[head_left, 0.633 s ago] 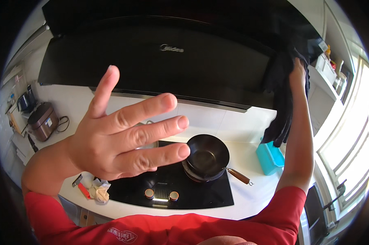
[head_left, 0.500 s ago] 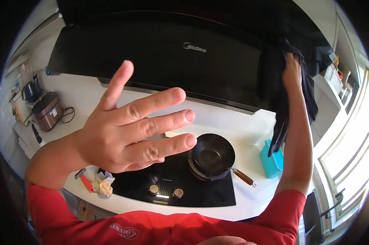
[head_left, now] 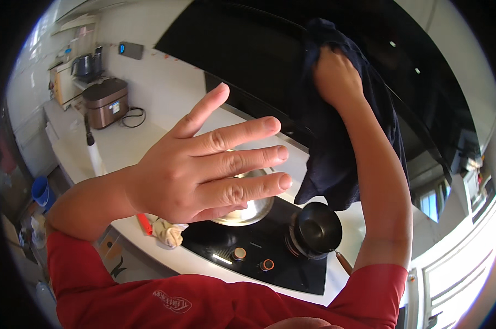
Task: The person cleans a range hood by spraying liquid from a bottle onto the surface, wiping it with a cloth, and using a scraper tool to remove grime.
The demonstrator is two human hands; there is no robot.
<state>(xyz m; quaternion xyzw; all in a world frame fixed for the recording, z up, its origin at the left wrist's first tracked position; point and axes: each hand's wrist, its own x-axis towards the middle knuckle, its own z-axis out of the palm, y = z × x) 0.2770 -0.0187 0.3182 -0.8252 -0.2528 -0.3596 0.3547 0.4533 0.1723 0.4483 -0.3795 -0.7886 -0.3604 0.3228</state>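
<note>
My right hand (head_left: 338, 77) presses a dark navy cloth (head_left: 333, 159) against the glossy black front of the range hood (head_left: 248, 60). Its fingers are partly buried in the fabric, and the rest of the cloth hangs below the wrist. In front of me my left hand (head_left: 198, 170) is raised in the air, fingers spread, holding nothing. Behind it, partly covered, a shiny metal pan (head_left: 256, 211) stands on the black cooktop (head_left: 204, 236). A dark wok (head_left: 319, 227) with a wooden handle sits on the cooktop's right side, below the hanging cloth.
A crumpled pale cloth (head_left: 168, 233) and a red-handled item (head_left: 145, 223) lie left of the cooktop. Farther left on the counter are a brown rice cooker (head_left: 105, 107) and a dark kettle (head_left: 83, 66). A blue bucket (head_left: 41, 191) stands low at left; a bright window (head_left: 467, 274) is at right.
The view has swung, so the hood appears tilted and more of the left counter shows. My right hand and the cloth appear farther left and higher. My left hand stays spread.
</note>
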